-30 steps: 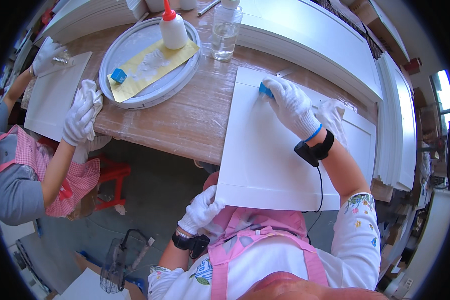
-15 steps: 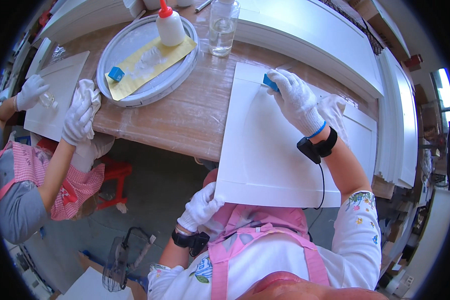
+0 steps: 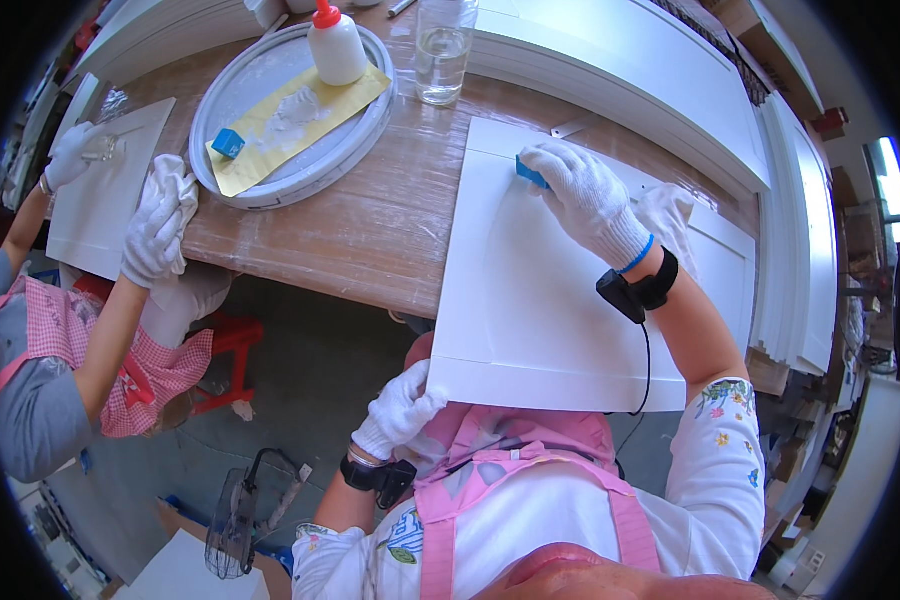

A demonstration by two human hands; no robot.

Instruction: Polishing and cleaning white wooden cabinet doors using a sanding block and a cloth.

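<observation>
A white cabinet door panel (image 3: 510,320) with a raised frame lies across the near table edge and reaches over my lap. My right hand (image 3: 590,200), in a white knit glove, grips a small blue block (image 3: 530,173) against the panel's far left part. The block's underside is hidden. At the near left corner, my gloved left hand (image 3: 400,410) is closed around the panel's edge, its fingertips partly out of sight. A crumpled white cloth (image 3: 667,212) rests on the panel just beyond my right wrist.
A round grey lid (image 3: 202,150) bears yellow sandpaper (image 3: 345,105) with white powder, another blue block (image 3: 228,143) and a red-tipped bottle (image 3: 337,50). A clear bottle (image 3: 442,60) stands beside it. White panels (image 3: 630,70) are stacked behind. At left, a gloved co-worker handles another panel (image 3: 95,220).
My right hand and the blue block have shifted slightly left on the panel. My left hand keeps its place at the corner. The co-worker's hand with a small clear bottle has moved up and inward.
</observation>
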